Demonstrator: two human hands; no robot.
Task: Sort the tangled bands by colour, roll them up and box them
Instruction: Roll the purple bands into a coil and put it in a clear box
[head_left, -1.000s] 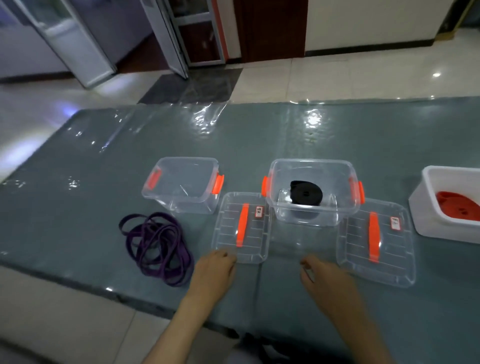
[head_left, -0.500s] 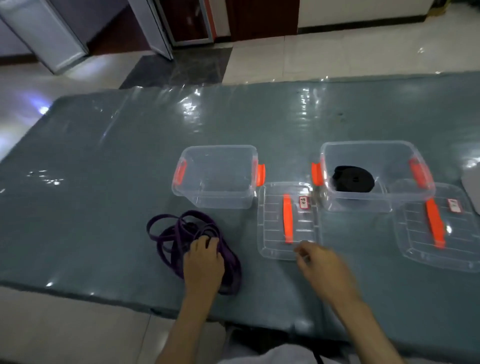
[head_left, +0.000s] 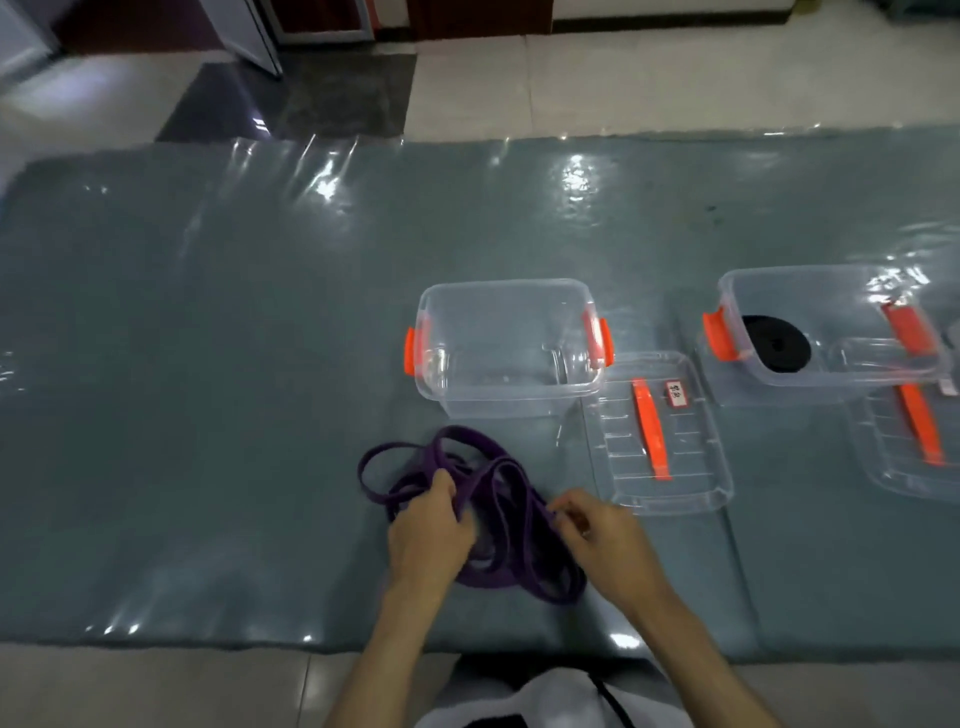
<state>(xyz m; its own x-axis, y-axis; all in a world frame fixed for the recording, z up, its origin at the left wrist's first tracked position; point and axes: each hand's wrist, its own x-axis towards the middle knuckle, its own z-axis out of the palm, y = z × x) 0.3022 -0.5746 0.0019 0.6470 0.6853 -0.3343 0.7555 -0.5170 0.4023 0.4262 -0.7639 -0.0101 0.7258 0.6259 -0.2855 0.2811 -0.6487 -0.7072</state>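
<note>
The purple band lies tangled on the near surface, gripped by the left hand and pinched by the right hand. Loops should be drawn apart gently, then rolled flat for the empty box.

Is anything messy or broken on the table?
Nothing looks broken or spilled. The only messy thing is the purple band, a tangled heap in front of the empty clear box. The left hand and right hand are gripping its loops.
</note>
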